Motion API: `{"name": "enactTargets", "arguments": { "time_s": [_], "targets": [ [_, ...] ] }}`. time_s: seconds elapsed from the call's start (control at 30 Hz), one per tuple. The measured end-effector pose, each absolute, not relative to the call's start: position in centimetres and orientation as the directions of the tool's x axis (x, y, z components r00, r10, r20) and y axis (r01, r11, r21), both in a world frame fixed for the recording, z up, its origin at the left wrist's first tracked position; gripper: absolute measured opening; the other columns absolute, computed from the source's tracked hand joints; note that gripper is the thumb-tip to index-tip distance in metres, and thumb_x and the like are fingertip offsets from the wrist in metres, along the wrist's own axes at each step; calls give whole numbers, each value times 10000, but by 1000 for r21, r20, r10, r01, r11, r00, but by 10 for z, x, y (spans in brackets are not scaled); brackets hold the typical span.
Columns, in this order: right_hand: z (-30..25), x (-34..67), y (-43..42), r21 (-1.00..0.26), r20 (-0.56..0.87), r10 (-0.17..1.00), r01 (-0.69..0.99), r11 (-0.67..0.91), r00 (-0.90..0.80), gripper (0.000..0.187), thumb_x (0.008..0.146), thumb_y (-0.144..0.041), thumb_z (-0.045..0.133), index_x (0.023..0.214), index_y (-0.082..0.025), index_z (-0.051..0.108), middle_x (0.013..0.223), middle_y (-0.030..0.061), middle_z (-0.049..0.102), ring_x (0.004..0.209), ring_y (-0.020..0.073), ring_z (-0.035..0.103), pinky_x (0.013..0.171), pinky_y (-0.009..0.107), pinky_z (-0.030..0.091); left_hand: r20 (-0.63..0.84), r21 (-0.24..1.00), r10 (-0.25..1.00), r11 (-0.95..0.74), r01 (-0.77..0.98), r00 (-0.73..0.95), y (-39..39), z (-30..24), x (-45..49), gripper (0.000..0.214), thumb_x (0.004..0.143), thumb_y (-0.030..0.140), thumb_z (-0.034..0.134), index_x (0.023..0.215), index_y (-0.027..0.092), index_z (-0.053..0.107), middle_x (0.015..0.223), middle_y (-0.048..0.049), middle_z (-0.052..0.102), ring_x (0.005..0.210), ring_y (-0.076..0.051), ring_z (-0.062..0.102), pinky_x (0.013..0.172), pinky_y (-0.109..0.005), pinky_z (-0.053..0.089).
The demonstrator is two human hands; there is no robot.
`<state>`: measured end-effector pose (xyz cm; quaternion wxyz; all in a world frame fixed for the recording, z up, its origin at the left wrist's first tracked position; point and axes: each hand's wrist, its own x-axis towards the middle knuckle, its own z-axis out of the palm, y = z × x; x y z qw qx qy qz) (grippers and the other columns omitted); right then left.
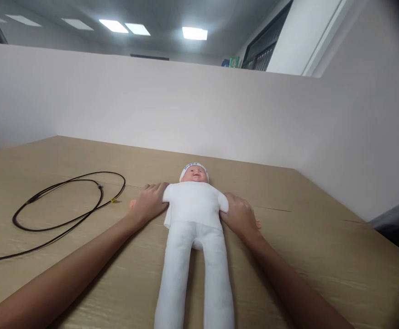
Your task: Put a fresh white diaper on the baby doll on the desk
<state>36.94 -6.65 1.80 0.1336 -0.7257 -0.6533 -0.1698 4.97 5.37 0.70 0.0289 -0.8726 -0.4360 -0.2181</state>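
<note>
A baby doll (195, 205) in a white top and white trousers lies on its back on the wooden table, legs toward me. It wears a white cap (193, 165) with blue lettering. My left hand (150, 201) is closed around the doll's arm on the left of the view, and a small doll hand (133, 204) sticks out beyond it. Around the other arm my right hand (238, 211) is wrapped, with the doll's fingers (259, 224) showing past my wrist. The undersides of both grips are hidden.
A looped black cable (57, 227) with a yellow tag (113, 200) lies on the table (117, 292) at the left. White partition walls (151, 105) rise behind the table and along its right side.
</note>
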Motion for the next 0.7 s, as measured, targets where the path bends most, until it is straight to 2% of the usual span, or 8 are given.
{"name": "enactTargets", "arguments": {
  "time_s": [0.2,0.33,0.47,0.6,0.7],
  "targets": [
    [18,379,-14,26,444,891,993,-118,94,116,951,-244,632,1032,-169,669,993,130,789,893,281,679,777,360,350,446,133,758,-582,802,476,102,7,73,365,926,266,631,1284,196,644,1176,-168,788,1102,-386,715,949,-479,462],
    [18,386,-6,9,462,884,996,-91,77,175,974,-295,617,1068,-162,683,1025,141,778,950,309,675,809,371,382,487,138,743,-584,800,459,110,6,75,510,947,358,679,1409,161,591,1335,-207,733,1230,-442,643,1005,-544,453],
    [17,406,-27,-19,466,885,1000,-9,17,345,956,-342,641,1254,-173,686,1189,139,771,1086,338,673,910,398,448,527,165,702,-637,753,478,105,-1,48,600,996,478,684,1483,176,505,1503,-202,641,1322,-429,591,1069,-549,456],
    [9,441,-53,-140,510,857,976,165,-72,504,1006,-458,632,1441,-203,630,1332,143,755,1171,355,696,997,457,508,589,270,636,-737,620,499,104,-7,8,497,1003,481,691,1384,217,510,1408,-158,663,1286,-366,625,1097,-501,482],
    [3,463,-62,-238,526,849,951,198,-45,541,1014,-577,651,1414,-212,663,1306,147,768,1152,368,711,1009,487,535,578,328,656,-731,598,486,104,-8,-9,427,993,463,706,1308,233,531,1335,-127,688,1209,-336,658,1053,-478,505]
  ]
}}
